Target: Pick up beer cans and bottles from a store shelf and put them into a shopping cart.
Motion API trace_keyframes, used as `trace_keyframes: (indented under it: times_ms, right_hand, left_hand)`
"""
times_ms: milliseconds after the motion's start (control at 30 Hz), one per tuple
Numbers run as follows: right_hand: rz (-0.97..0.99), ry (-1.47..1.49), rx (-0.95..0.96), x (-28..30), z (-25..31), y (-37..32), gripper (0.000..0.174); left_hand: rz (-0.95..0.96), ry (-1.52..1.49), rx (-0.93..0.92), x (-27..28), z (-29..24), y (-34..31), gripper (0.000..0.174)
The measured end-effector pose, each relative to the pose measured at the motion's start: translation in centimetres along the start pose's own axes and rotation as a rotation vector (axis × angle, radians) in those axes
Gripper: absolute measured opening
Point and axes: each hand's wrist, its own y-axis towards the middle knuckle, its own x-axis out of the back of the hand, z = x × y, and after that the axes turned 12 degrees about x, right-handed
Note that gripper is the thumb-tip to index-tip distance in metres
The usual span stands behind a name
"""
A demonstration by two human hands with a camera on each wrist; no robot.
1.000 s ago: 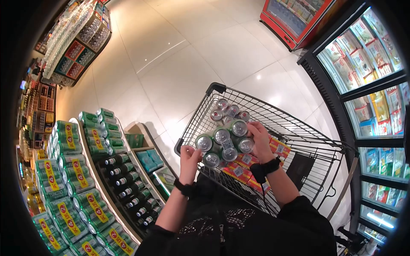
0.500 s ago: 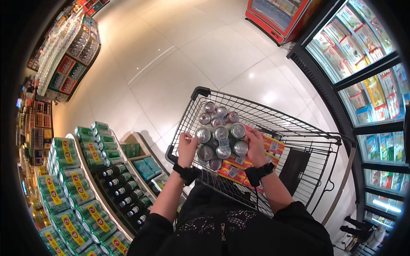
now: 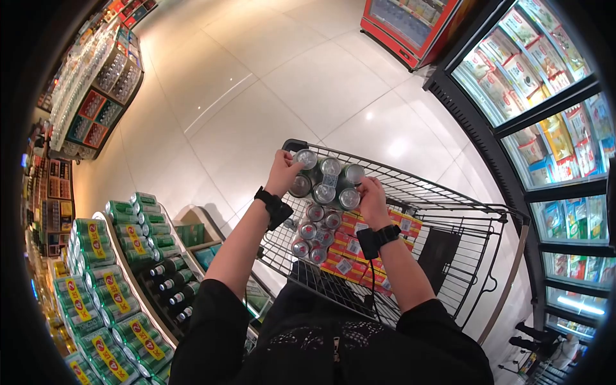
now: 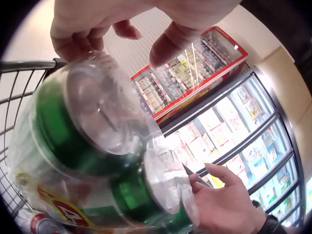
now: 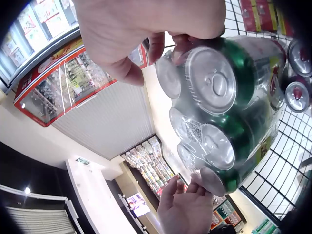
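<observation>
Both hands hold a plastic-wrapped pack of green beer cans (image 3: 330, 167) at the corner end of the shopping cart, silver tops facing up. My left hand (image 3: 283, 173) grips the wrap at the pack's left end; in the left wrist view its fingers (image 4: 90, 41) curl onto the film over a can top. At the opposite end my right hand (image 3: 373, 202) holds the pack, fingertips tucked against the outer can in the right wrist view. Smaller silver-topped cans (image 3: 316, 232) lie in the cart on the near side of the pack.
The wire cart (image 3: 443, 196) also carries red and yellow boxes (image 3: 346, 264). Stacked green beer packs (image 3: 106, 289) and dark bottles (image 3: 176, 282) stand at left. Glass-door freezers (image 3: 532, 138) line the right side, with a red cooler (image 3: 401, 32) beyond. Tiled floor (image 3: 276, 90) stretches ahead.
Both hands have carried the beer pack away from my body to the cart's far end. It now covers the small cans there, while nearer small cans have come into view.
</observation>
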Motion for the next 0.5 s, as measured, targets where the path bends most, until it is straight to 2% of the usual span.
trace_keyframes:
  times_ms: [133,233,333,500]
  right_hand:
    - [0.029,0.043,0.014,0.1,-0.2,0.6,0.015]
    - [0.052,-0.057,0.04,0.4,0.0,0.8,0.015]
    - [-0.036,0.101,-0.007,0.6,-0.6,0.8,0.014]
    - [-0.008,-0.063,-0.003,0.3,-0.6,0.1,0.022]
  left_hand:
    - [0.047,0.026,-0.011,0.2,0.2,0.3,0.03]
    - [0.078,0.057,-0.026,0.2,0.2,0.4,0.029]
    - [0.1,0.064,-0.061,-0.1,0.7,0.3,0.029]
    - [0.084,0.128,-0.073,0.3,1.1,0.0,0.038]
